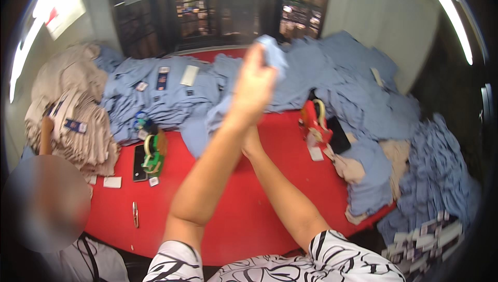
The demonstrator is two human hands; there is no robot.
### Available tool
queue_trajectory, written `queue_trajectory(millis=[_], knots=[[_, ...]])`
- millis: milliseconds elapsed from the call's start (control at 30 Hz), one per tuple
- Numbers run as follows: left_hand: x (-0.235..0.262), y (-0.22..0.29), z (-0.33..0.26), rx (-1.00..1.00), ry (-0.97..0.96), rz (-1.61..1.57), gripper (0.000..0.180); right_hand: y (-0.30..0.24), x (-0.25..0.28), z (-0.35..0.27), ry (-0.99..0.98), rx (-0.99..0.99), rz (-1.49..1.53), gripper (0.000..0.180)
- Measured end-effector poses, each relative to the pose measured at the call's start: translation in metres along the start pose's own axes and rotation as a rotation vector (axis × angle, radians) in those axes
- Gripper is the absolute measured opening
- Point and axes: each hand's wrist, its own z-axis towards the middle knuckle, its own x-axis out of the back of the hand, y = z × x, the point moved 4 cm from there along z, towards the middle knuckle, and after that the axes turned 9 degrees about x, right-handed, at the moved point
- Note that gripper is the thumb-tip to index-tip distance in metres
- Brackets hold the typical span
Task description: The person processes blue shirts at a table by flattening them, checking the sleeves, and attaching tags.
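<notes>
My left hand (254,85) is raised over the far part of the table, blurred by motion. Its fingers are closed on a light blue garment (274,56), whose bunched edge sticks out past the knuckles. Behind my left forearm is my right hand (252,139), lower down, near blue cloth; its fingers are hidden, so I cannot tell what it holds. Light blue fabric (196,131) drapes onto the red table (270,178) left of my hands. Beyond them lies a long heap of folded blue garments (176,85), with tags on some.
Beige garments (72,79) pile up at left, beside a co-worker's hand (46,126). A green tape dispenser (153,155), phone (140,162) and small cutter (136,214) lie at left. At right are a red tape dispenser (315,124), dark tablet (338,135) and more blue garments (436,168).
</notes>
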Motion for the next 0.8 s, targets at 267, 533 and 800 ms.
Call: queue_trajectory(millis=[267, 533, 800], knots=[[0.07, 0.084, -0.092, -0.1, 0.259, 0.67, 0.028, -0.235, 0.076, -0.131, -0.034, 0.256, -1.081, 0.02], [0.119, 0.182, -0.21, -0.439, 0.049, -0.491, 0.06, -0.305, 0.031, -0.269, -1.128, -0.116, -0.853, 0.038], [0.004, 0.17, -0.326, 0.191, -0.057, 0.566, 0.052, -0.445, 0.161, -0.281, -0.169, 0.099, -0.679, 0.019]])
